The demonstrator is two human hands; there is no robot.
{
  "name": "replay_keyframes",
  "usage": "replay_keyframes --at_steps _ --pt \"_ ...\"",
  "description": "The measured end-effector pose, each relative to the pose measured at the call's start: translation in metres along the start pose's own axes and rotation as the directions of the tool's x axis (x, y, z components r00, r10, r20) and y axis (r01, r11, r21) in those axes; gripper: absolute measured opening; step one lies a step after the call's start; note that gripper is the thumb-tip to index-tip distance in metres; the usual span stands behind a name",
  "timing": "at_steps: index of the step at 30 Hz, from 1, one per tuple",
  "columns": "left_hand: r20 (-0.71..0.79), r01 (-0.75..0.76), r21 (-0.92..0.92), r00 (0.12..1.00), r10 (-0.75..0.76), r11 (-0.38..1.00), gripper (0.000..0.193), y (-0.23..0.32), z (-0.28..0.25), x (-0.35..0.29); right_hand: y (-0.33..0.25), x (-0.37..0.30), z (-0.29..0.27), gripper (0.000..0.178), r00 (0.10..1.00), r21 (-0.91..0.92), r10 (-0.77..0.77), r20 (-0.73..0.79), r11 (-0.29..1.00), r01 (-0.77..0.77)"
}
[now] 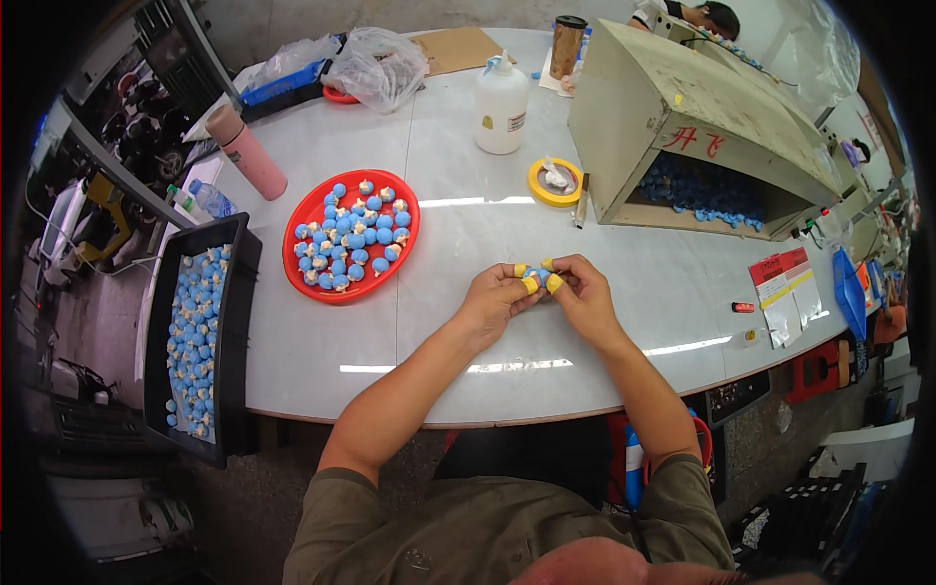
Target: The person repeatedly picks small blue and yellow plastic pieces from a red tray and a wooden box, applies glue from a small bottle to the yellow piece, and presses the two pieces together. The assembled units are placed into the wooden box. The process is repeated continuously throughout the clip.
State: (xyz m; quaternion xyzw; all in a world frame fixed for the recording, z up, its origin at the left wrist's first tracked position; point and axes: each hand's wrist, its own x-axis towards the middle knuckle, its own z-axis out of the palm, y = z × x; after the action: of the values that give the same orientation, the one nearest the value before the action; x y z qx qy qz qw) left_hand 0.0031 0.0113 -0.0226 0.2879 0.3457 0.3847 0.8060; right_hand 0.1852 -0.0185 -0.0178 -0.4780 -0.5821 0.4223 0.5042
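My left hand (pixel 499 297) and my right hand (pixel 588 295) meet over the middle of the white table (pixel 458 341). Yellow coverings wrap several of my fingertips. Between them, both hands pinch a small blue piece (pixel 535 276), mostly hidden by the fingers. To the left of my hands lies a round red tray (pixel 413 244) with many small round blue-and-cream pieces (pixel 343 239) spread in it. Further left, a black bin (pixel 237 322) at the table's edge holds many more of these blue-and-cream pieces (pixel 198 341) on a pale liner.
A metal box with an open front (pixel 639 136), blue pieces inside, stands at the right. Beyond my hands are yellow tape (pixel 556 200) and a white squeeze bottle (pixel 501 107). A pink flask (pixel 249 156) stands at the left; red-and-white cards (pixel 785 292) lie right. A person (pixel 720 19) sits opposite.
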Motion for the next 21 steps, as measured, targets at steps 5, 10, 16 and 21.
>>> replay_keyframes --at_steps 5,10,16,21 --pt "-0.013 0.003 0.008 1.0 -0.003 1.0 0.027 -0.001 0.001 -0.001 0.004 0.0 -0.001 0.025 0.999 -0.092 -0.038 0.009 0.995 0.038" --pt "0.067 0.092 -0.116 0.994 -0.084 0.989 0.026 0.003 0.0 -0.001 -0.002 0.008 -0.018 0.027 0.984 0.156 0.151 0.1 0.974 -0.165" --pt "0.097 0.071 -0.098 0.993 -0.061 0.993 0.03 0.0 -0.001 -0.001 0.001 0.008 -0.022 0.027 0.989 0.166 0.093 0.115 0.98 -0.111" --pt "0.135 0.071 -0.079 0.989 -0.06 0.994 0.031 -0.004 0.001 -0.001 -0.001 0.005 -0.023 0.028 0.997 -0.061 -0.014 0.079 0.998 0.019"
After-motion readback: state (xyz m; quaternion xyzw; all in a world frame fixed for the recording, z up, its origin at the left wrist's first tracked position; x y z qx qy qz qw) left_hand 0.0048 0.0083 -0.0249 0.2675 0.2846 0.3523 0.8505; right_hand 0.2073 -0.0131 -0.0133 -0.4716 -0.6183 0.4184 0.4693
